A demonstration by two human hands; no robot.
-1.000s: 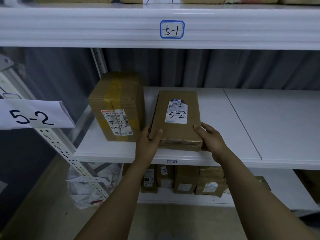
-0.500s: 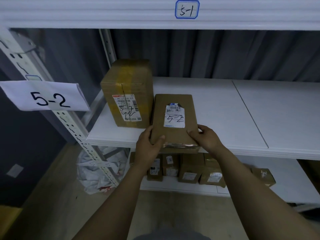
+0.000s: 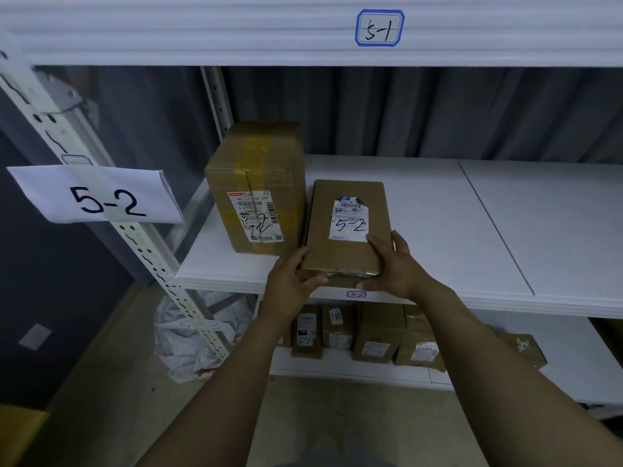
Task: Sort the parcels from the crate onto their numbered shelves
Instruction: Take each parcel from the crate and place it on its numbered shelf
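Parcel marked 5-2 [image 3: 347, 230] lies flat on the white shelf [image 3: 438, 230], close to the front lip, above the small 5-2 tag [image 3: 356, 294]. Its left side is just beside the taller carton [image 3: 256, 187]; I cannot tell whether they touch. My left hand [image 3: 290, 281] grips the near left corner with curled fingers. My right hand [image 3: 394, 264] holds the near right corner, thumb across the top below the label. Both hands are closed on the parcel.

I judge the parcel to be in its right place, with only the release left. The risk is the front edge. My hands hide how much of the near end sits on the board, so if it overhangs when I let go, it could tip off to the floor. If I push it deeper at a slant, it could shove the taller carton, which stands on end near the open left side of the shelf. The near end looks glossy with tape and may slip in my fingers.

The shelf board is smooth and painted, with a seam between two panels to the right. A pleated grey curtain [image 3: 421, 109] hangs behind. A paper sign [image 3: 97, 197] reading 5-2 is fixed to the perforated upright [image 3: 145, 251], and the beam above carries a 5-1 label [image 3: 379, 28]. Small cartons [image 3: 374, 342] fill the shelf below, and a crumpled white bag [image 3: 188, 342] sits on the floor. The light is dim.
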